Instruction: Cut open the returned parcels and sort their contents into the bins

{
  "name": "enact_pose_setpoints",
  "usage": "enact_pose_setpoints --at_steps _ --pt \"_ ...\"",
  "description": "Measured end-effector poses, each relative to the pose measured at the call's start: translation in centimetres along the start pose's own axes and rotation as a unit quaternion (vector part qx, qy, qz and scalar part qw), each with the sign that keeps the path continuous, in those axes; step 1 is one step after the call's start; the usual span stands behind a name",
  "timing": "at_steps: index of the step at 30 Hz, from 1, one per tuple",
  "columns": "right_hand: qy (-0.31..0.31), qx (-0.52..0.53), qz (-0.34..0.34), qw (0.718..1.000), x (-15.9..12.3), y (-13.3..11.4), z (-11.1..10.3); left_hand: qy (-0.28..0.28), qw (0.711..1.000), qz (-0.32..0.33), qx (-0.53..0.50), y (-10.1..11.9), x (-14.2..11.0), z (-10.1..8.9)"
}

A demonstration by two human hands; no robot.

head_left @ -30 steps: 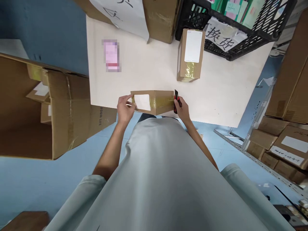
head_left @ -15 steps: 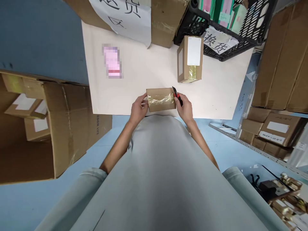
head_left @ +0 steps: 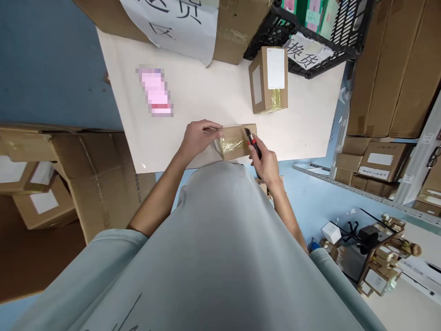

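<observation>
A small taped cardboard box [head_left: 237,143] rests at the near edge of the white table [head_left: 193,92], in front of my body. My left hand [head_left: 201,138] grips the box at its left end, with the fingers along its upper left edge. In my right hand [head_left: 264,161] is a black and red box cutter [head_left: 254,143], its tip over the right part of the box top. Whether the blade touches the tape I cannot tell. Behind, a taller cardboard box [head_left: 268,80] with white labels stands upright.
A blurred pink item [head_left: 155,92] lies on the left of the table. At the back stand a large carton [head_left: 237,32] with a handwritten sheet and a black crate [head_left: 339,55]. An open carton [head_left: 99,179] holding boxes is at my left; shelved boxes [head_left: 381,158] are at right.
My left hand has moved up along the box's left end. The small box has shifted right and tilted. My right hand has changed its hold, and the cutter now points over the box.
</observation>
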State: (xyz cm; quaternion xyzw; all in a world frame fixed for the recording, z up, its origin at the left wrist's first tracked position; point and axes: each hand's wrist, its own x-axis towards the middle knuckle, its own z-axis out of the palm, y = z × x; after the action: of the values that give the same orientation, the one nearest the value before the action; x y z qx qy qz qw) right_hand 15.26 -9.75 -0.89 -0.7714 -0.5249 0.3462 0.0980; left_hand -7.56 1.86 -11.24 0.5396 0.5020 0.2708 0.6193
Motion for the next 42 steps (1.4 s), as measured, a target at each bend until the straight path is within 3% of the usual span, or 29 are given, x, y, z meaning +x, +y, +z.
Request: enact_pose_setpoints --at_steps 6,11,24,36,42 --pt "-0.058 -0.052 0.013 0.997 -1.6 -4.1 4.2 -0.017 1.000 -0.006 0.018 -0.3 1.5 -0.9" --pt "-0.061 -0.093 0.036 0.993 -0.9 -5.3 6.2 -0.033 0.999 -0.017 0.003 -0.2 2.3 -1.3" --pt "-0.055 -0.108 0.033 0.992 -1.0 -6.0 6.9 -0.046 0.998 -0.022 -0.024 -0.5 2.4 -1.4" --pt "-0.078 -0.168 0.087 0.979 -0.4 -9.3 7.2 -0.017 0.999 -0.033 -0.011 0.2 1.6 -1.1" --pt "-0.107 -0.196 0.123 0.967 -0.8 -9.8 6.8 0.004 1.000 -0.013 0.017 -0.2 1.2 -0.4"
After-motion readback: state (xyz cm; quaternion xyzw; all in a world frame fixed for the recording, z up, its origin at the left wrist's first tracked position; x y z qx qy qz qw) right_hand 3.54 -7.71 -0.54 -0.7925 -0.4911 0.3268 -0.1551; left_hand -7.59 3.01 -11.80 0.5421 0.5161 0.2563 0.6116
